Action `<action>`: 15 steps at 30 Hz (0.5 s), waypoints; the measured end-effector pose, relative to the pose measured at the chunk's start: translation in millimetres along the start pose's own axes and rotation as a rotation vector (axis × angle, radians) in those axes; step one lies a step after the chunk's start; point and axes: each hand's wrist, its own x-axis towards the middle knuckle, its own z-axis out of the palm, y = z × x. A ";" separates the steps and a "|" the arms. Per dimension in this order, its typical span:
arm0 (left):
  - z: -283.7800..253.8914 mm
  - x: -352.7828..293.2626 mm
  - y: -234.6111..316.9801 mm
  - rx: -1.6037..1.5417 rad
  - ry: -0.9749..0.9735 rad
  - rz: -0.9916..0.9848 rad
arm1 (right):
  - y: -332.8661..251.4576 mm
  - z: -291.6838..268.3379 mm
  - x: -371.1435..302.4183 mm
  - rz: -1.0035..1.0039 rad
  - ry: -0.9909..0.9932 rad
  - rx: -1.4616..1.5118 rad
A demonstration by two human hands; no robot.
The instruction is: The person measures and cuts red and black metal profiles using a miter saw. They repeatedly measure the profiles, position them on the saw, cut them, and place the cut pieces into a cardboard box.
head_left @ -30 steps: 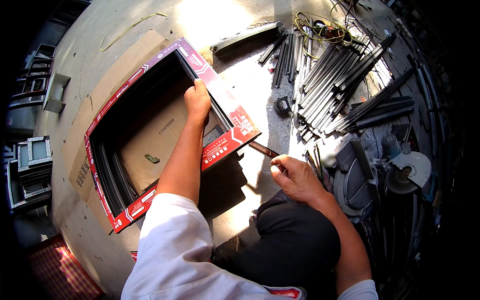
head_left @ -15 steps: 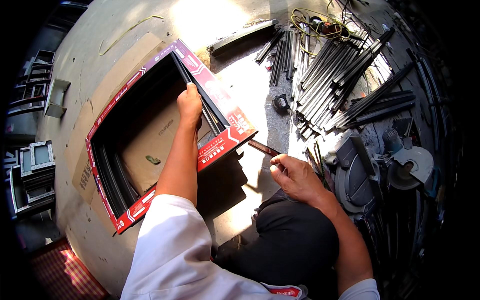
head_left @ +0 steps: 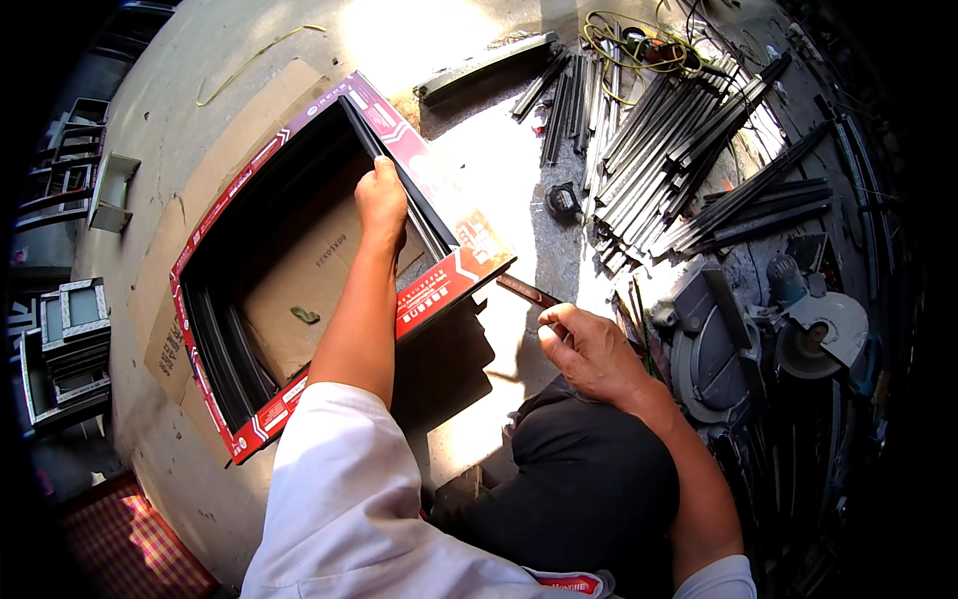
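Note:
A rectangular window frame (head_left: 467, 262), dark inside and covered with red printed film, is held tilted in front of me, its far right side raised. My left hand (head_left: 381, 205) reaches across the opening and is closed around the inner dark edge of its right side. Near the frame's lower right corner, my right hand (head_left: 594, 349) pinches the near end of a narrow dark reddish-brown strip (head_left: 527, 291). The strip's far end meets or passes behind that corner; which one I cannot tell.
Flat cardboard (head_left: 160, 329) lies under the frame. To the right are a pile of dark metal profiles (head_left: 649, 160), a tape measure (head_left: 562, 201), and a cutting saw (head_left: 704, 344). A yellow cord (head_left: 599, 40) loops over the pile. Small frames (head_left: 75, 319) stand at left.
The frame has shifted slightly upward in the picture, with my left hand still closed on its side. My right hand and the strip have barely moved.

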 end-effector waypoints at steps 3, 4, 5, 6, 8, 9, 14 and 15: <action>-0.5 4.0 -2.4 0.015 0.007 0.011 | -1.7 -1.3 -0.5 0.001 -0.001 0.008; 1.2 3.0 -0.6 -0.007 0.004 -0.005 | -0.9 -1.5 -1.1 0.007 -0.001 0.010; 3.3 1.7 1.0 -0.030 0.001 -0.021 | 0.0 -1.6 -1.6 0.012 -0.002 0.012; 2.5 4.4 -1.5 -0.019 0.010 -0.013 | -0.7 -1.1 -1.0 0.011 -0.005 0.017; -1.7 10.9 -5.8 0.005 0.016 -0.009 | -5.5 -2.1 -0.6 0.032 -0.012 0.047; -0.5 9.9 -4.3 0.015 0.014 -0.007 | -6.0 -3.1 -0.9 0.047 -0.011 0.060; 2.7 6.8 -3.5 -0.074 0.015 -0.030 | -4.5 -3.9 -2.9 0.028 0.010 0.065; 2.3 8.2 -5.1 -0.073 0.016 -0.030 | -4.6 -3.9 -3.2 0.024 0.012 0.066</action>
